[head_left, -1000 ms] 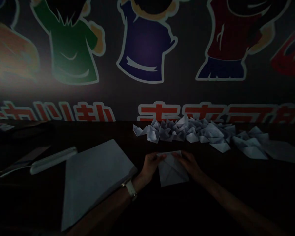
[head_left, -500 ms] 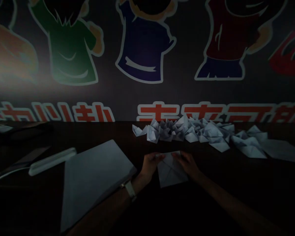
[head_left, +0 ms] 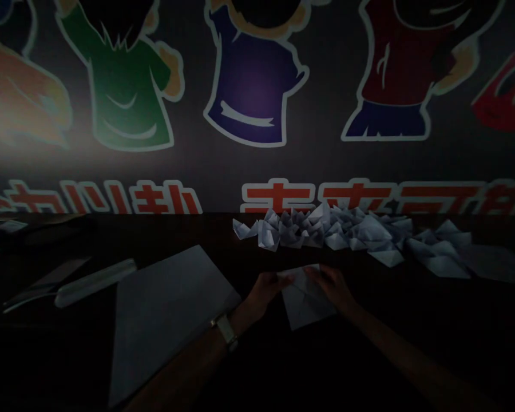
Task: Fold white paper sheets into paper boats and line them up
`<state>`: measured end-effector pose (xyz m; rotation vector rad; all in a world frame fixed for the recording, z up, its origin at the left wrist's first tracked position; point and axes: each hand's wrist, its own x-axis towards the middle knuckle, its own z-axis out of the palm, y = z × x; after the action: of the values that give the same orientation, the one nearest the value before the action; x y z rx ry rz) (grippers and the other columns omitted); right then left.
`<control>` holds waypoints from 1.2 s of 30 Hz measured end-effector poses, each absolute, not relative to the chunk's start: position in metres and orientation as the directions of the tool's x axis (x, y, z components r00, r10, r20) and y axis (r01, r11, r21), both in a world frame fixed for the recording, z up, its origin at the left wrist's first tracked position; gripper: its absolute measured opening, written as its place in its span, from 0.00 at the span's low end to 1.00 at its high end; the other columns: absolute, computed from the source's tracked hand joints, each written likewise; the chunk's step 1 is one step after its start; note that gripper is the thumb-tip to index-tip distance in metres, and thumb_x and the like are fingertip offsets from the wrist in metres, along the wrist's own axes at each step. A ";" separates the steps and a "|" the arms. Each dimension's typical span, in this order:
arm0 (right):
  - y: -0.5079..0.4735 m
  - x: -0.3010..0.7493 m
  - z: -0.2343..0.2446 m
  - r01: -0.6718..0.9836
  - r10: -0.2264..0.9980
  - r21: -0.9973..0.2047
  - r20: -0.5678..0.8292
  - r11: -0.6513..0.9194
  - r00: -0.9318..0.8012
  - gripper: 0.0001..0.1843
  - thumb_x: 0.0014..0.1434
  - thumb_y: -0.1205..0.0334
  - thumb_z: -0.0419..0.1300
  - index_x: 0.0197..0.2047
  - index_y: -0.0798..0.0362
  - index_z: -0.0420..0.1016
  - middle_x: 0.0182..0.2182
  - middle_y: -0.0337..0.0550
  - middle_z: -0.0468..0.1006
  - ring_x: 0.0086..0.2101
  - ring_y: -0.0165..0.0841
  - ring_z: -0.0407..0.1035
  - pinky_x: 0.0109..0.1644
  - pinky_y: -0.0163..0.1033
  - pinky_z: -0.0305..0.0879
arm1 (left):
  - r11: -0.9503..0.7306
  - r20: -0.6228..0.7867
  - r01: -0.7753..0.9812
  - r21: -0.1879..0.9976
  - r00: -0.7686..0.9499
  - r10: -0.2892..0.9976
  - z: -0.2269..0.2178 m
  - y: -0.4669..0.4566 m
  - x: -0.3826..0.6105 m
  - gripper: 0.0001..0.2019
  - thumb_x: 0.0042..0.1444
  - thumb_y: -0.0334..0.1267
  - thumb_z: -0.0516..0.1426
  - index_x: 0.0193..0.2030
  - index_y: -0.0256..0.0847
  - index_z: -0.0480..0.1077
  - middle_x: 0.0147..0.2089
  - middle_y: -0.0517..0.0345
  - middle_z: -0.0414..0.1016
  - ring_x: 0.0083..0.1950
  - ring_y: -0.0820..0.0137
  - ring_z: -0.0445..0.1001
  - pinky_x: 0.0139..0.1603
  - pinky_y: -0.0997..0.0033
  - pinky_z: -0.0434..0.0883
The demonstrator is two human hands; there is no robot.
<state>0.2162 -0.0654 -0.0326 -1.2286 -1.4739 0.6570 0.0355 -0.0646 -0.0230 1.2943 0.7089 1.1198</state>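
Fingers: left-hand fingers (head_left: 285,279) and right-hand fingers (head_left: 314,273) close on the sheet's upper edge from either side, curled and near each other; in this dim light, whether they pinch or only press cannot be told.
Sheet: a folded white paper sheet (head_left: 306,303) lies between the hands on the dark wooden tabletop (head_left: 175,229).
Hold: even pressure from both sides seems the sound way to keep its edges aligned.
Heap: a long pile of folded white paper boats (head_left: 309,232) sits beyond the hands.
Left side: a large flat pale paper sheet (head_left: 171,323) lies near a white-strapped wristwatch (head_left: 225,331), beyond it a slim white plastic case (head_left: 95,283).
Wall: a cartoon-figure mural (head_left: 253,74) above red lettering (head_left: 278,197).
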 end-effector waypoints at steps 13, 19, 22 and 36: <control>-0.071 0.211 -0.030 0.097 0.988 -0.995 -0.019 -0.004 -0.154 0.24 0.38 0.48 0.67 0.33 0.59 0.78 0.28 0.46 0.79 0.28 0.38 0.72 0.33 0.41 0.66 | -0.178 0.213 -0.205 0.962 0.160 0.964 -0.035 -0.060 0.038 0.15 0.40 0.45 0.64 0.29 0.34 0.76 0.32 0.53 0.78 0.34 0.64 0.73 0.37 0.67 0.69; -0.074 0.211 -0.028 0.076 0.985 -0.997 -0.019 -0.006 -0.173 0.21 0.40 0.50 0.66 0.32 0.59 0.78 0.27 0.44 0.79 0.27 0.36 0.71 0.32 0.38 0.64 | -0.104 0.167 -0.274 0.956 0.220 0.961 -0.037 -0.062 0.039 0.17 0.41 0.45 0.64 0.33 0.33 0.75 0.35 0.50 0.78 0.36 0.63 0.74 0.41 0.64 0.69; -0.073 0.210 -0.029 0.116 0.987 -0.993 0.007 0.026 -0.162 0.19 0.39 0.50 0.67 0.28 0.58 0.78 0.22 0.40 0.77 0.24 0.34 0.70 0.29 0.36 0.62 | -0.064 0.135 -0.276 0.959 0.247 0.960 -0.033 -0.066 0.040 0.19 0.38 0.43 0.66 0.36 0.33 0.75 0.38 0.48 0.77 0.38 0.61 0.73 0.44 0.61 0.69; -0.065 0.215 -0.030 -0.129 0.977 -0.987 -0.068 -0.095 -0.200 0.17 0.39 0.51 0.68 0.28 0.55 0.78 0.27 0.42 0.78 0.29 0.33 0.72 0.33 0.37 0.69 | -0.047 0.081 -0.369 0.928 0.078 0.994 -0.027 -0.056 0.034 0.19 0.34 0.41 0.67 0.34 0.33 0.74 0.33 0.51 0.77 0.36 0.62 0.73 0.39 0.66 0.68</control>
<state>0.2147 -0.0646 -0.0304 -1.0660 -1.2054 1.4764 0.0341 -0.0557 -0.0267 1.0160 0.8330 1.3433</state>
